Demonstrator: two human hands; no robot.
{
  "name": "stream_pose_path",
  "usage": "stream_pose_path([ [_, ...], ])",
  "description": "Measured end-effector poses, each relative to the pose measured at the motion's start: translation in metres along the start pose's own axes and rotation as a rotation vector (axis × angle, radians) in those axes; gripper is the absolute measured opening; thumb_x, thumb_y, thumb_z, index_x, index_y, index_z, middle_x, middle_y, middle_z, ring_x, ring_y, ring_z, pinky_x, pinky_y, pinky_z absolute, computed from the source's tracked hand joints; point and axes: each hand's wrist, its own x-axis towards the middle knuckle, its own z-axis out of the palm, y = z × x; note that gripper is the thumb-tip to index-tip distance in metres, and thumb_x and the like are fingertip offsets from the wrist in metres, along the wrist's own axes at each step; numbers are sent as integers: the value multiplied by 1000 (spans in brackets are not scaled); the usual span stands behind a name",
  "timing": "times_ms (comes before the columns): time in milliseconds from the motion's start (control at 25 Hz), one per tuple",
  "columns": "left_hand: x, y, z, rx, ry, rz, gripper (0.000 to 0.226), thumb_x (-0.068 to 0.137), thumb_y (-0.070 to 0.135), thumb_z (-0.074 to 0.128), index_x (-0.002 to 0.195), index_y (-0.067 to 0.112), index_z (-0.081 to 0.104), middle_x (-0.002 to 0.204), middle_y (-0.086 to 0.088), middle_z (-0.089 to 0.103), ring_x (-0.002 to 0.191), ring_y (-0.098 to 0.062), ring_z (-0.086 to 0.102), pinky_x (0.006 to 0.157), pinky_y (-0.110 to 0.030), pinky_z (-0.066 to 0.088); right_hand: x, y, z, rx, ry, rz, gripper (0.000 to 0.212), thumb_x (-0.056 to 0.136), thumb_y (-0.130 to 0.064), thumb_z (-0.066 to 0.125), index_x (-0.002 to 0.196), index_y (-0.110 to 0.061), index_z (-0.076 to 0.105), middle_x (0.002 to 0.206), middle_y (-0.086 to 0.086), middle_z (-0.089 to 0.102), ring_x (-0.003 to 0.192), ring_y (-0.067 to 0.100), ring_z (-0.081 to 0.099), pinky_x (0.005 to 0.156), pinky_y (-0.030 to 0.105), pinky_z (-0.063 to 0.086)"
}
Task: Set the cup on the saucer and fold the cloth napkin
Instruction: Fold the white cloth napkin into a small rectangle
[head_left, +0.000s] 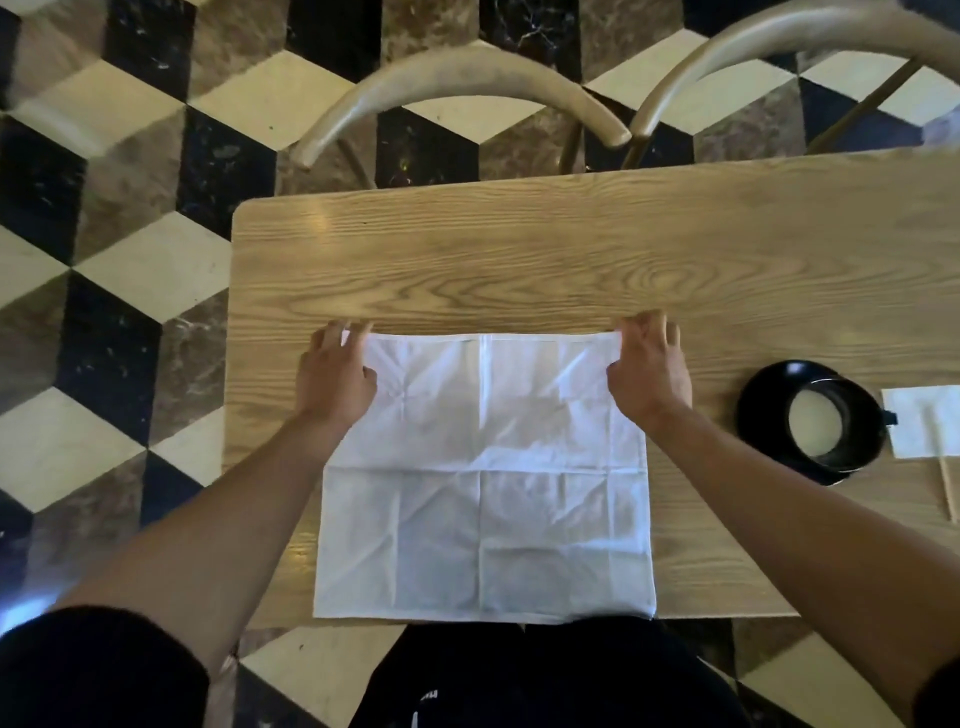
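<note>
A white cloth napkin (483, 499) lies spread flat on the wooden table (519, 260), creased into quarters, its near edge at the table's front edge. My left hand (335, 376) pinches the far left corner. My right hand (649, 371) pinches the far right corner. To the right, a black cup (836, 426) with a pale inside stands on a black saucer (763, 384).
A folded paper napkin (919, 426) and a wooden stick (948, 483) lie at the table's right edge, beside the saucer. Two curved wooden chair backs (457, 93) stand beyond the far edge. The floor is patterned tile.
</note>
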Motion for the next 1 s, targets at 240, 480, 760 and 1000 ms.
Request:
stream_pose_path([
  [240,14,-10,-1,82,4,4,49,78,7,63,127,11,61,130,-15,56,115,-41,53,90,-51,50,15,11,2,-61,-10,-54,52,80,4,52,129,-11,58,128,14,49,114,37,43,97,41,43],
  [480,34,-12,0,-14,150,-52,18,85,4,58,99,2,68,102,-20,61,99,-43,55,84,-50,50,44,15,0,27,98,-115,28,88,4,53,108,-5,70,110,20,58,105,42,52,94,42,43],
  [760,53,-15,1,-11,250,-39,21,84,10,56,101,7,68,105,-18,63,99,-44,58,84,-50,47,72,7,-3,95,214,-74,26,91,-3,50,108,-9,69,113,18,57,109,40,52,95,44,43],
  [1000,-7,-3,29,-90,389,182,44,89,10,45,131,3,57,141,-19,55,132,-41,49,109,-50,40,16,-61,45,96,289,-236,48,80,-13,57,127,-3,54,133,25,54,123,44,48,106,54,37],
])
